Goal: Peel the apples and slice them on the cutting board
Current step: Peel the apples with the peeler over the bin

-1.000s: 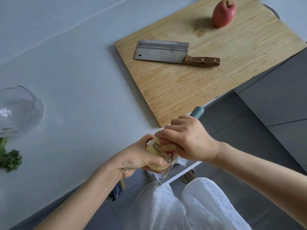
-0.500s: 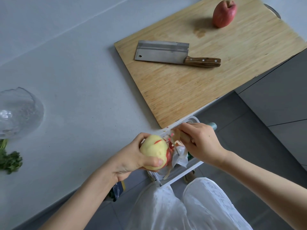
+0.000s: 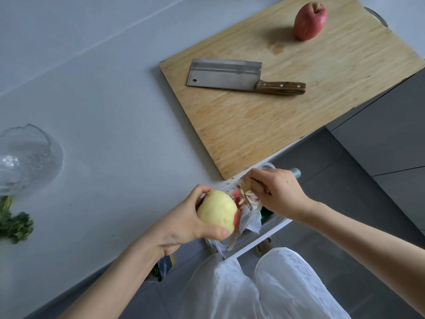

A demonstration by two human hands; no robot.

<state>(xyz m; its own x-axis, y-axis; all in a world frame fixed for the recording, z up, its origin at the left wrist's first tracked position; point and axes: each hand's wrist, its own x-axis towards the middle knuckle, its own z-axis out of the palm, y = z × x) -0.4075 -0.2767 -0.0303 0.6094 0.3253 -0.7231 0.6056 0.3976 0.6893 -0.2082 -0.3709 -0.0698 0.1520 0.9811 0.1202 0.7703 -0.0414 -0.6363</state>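
Apple (image 3: 217,210) in left hand (image 3: 184,224), just beyond edge of counter (image 3: 115,157)

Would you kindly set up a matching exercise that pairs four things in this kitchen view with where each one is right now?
Things
1. mostly peeled apple
2. red apple
3. cleaver
4. glass bowl

Places
A. on the countertop, left of the cutting board
B. lying flat on the cutting board
C. held in the left hand
D. standing upright near the cutting board's far end

Pairs: 1-C, 2-D, 3-B, 4-A
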